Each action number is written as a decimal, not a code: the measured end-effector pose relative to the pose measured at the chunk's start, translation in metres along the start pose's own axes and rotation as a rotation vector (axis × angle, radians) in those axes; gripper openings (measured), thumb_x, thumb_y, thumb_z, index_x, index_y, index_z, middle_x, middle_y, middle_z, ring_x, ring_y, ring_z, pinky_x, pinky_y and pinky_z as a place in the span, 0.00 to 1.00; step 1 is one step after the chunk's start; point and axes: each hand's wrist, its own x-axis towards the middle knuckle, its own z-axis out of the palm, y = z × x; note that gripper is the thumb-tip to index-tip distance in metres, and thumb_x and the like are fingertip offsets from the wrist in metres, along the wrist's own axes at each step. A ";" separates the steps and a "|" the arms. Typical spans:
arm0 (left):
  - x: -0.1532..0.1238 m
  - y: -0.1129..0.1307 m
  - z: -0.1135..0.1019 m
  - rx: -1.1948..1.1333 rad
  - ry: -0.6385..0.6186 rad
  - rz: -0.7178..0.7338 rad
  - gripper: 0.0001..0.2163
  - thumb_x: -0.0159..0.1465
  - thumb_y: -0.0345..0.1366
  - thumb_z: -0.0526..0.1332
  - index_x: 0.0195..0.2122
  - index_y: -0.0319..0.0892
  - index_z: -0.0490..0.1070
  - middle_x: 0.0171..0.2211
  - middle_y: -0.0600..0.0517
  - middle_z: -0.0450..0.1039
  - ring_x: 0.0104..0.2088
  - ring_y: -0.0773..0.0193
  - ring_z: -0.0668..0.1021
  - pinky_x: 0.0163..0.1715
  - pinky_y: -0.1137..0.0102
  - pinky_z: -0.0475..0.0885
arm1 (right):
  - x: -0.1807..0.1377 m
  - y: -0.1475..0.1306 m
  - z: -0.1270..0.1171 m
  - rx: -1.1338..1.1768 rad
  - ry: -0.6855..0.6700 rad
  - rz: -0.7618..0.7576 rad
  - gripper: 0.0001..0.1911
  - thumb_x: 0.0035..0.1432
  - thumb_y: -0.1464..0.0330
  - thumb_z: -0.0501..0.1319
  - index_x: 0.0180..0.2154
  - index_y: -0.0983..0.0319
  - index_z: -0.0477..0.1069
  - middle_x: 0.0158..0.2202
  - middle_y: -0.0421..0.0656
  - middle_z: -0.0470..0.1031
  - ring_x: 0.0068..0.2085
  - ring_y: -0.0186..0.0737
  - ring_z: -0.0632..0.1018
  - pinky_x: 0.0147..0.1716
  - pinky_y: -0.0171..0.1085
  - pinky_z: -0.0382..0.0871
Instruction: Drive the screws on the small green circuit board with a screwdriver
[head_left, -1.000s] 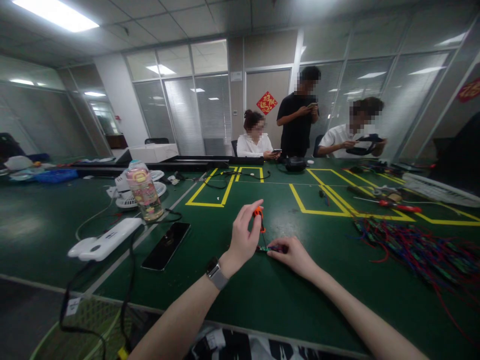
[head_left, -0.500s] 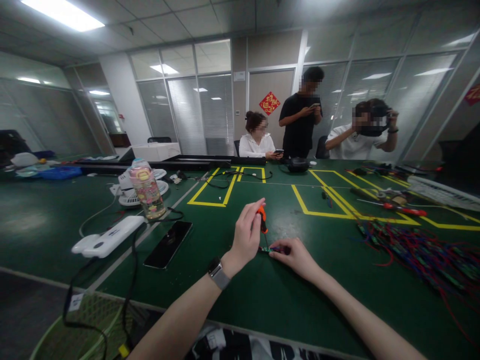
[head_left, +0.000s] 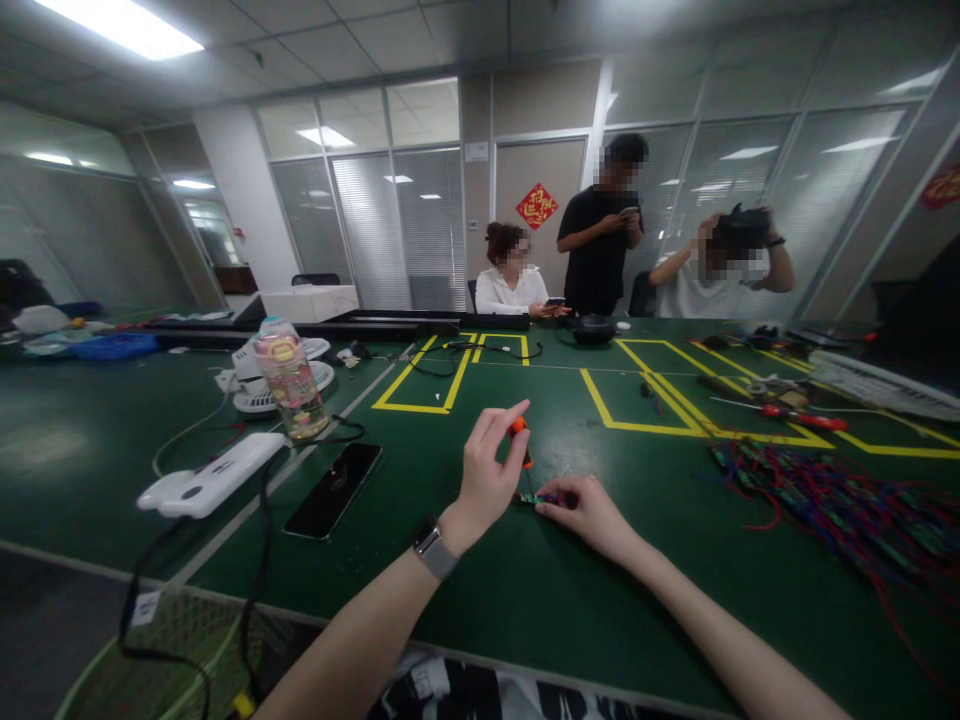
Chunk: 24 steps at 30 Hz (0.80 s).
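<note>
My left hand [head_left: 491, 465], with a watch on its wrist, is closed around an orange-and-black screwdriver [head_left: 520, 428]. The index finger stretches out past the top of the handle. The thin shaft points down at a small green circuit board [head_left: 529, 499] on the table; whether the tip sits in a screw is too small to tell. My right hand [head_left: 581, 508] pinches the board's right end, where dark wires bunch under the fingers. Part of the board and wires is hidden by those fingers.
A tangle of wired boards [head_left: 832, 510] lies at right, near a red screwdriver [head_left: 806, 418]. At left are a phone [head_left: 334, 490], a white power strip [head_left: 217, 475] and a bottle [head_left: 292, 390]. Yellow tape [head_left: 412, 408] marks the green table. Several people are across it.
My left fingers have shifted around the orange handle, and the thumb and index finger stand further apart. My right hand keeps its pinch. Across the table, a person has raised a black headset off the face.
</note>
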 end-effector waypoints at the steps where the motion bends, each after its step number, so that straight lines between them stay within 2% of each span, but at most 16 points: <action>1: 0.000 -0.001 0.000 0.018 0.018 0.000 0.13 0.69 0.33 0.56 0.54 0.45 0.69 0.38 0.51 0.68 0.39 0.64 0.73 0.41 0.69 0.71 | 0.000 0.000 0.000 0.000 0.005 -0.001 0.10 0.54 0.64 0.65 0.35 0.61 0.81 0.23 0.41 0.76 0.26 0.37 0.71 0.28 0.34 0.60; 3: -0.001 -0.001 0.000 0.045 0.030 -0.009 0.12 0.68 0.35 0.58 0.52 0.45 0.70 0.38 0.50 0.66 0.38 0.63 0.73 0.40 0.69 0.71 | 0.000 0.000 0.001 -0.001 0.007 -0.003 0.10 0.54 0.63 0.65 0.35 0.61 0.81 0.23 0.41 0.76 0.26 0.37 0.71 0.28 0.34 0.60; 8: -0.002 -0.001 0.000 0.020 -0.032 -0.047 0.17 0.72 0.31 0.48 0.60 0.45 0.63 0.42 0.48 0.68 0.40 0.64 0.73 0.42 0.68 0.71 | -0.001 -0.001 -0.001 -0.005 0.003 -0.004 0.10 0.54 0.62 0.65 0.36 0.60 0.81 0.25 0.41 0.78 0.27 0.38 0.73 0.30 0.35 0.61; 12: -0.001 -0.001 0.000 0.036 0.005 -0.030 0.15 0.69 0.35 0.56 0.56 0.45 0.67 0.39 0.50 0.67 0.39 0.63 0.73 0.40 0.69 0.71 | -0.001 -0.003 -0.002 -0.004 -0.003 -0.002 0.11 0.55 0.63 0.64 0.36 0.61 0.81 0.24 0.41 0.77 0.27 0.38 0.72 0.30 0.35 0.61; 18: -0.002 0.002 -0.001 -0.011 -0.038 -0.021 0.17 0.72 0.32 0.49 0.60 0.44 0.63 0.44 0.47 0.70 0.43 0.62 0.74 0.44 0.67 0.71 | -0.001 -0.004 -0.003 -0.008 -0.011 -0.001 0.11 0.55 0.62 0.64 0.36 0.61 0.81 0.25 0.42 0.78 0.27 0.38 0.73 0.30 0.35 0.61; 24: -0.002 -0.001 0.000 0.043 0.012 0.010 0.13 0.68 0.36 0.58 0.53 0.46 0.70 0.38 0.50 0.68 0.39 0.63 0.73 0.40 0.67 0.71 | 0.000 -0.001 -0.002 -0.030 -0.005 -0.006 0.11 0.55 0.62 0.64 0.36 0.60 0.81 0.24 0.41 0.77 0.27 0.38 0.72 0.29 0.35 0.61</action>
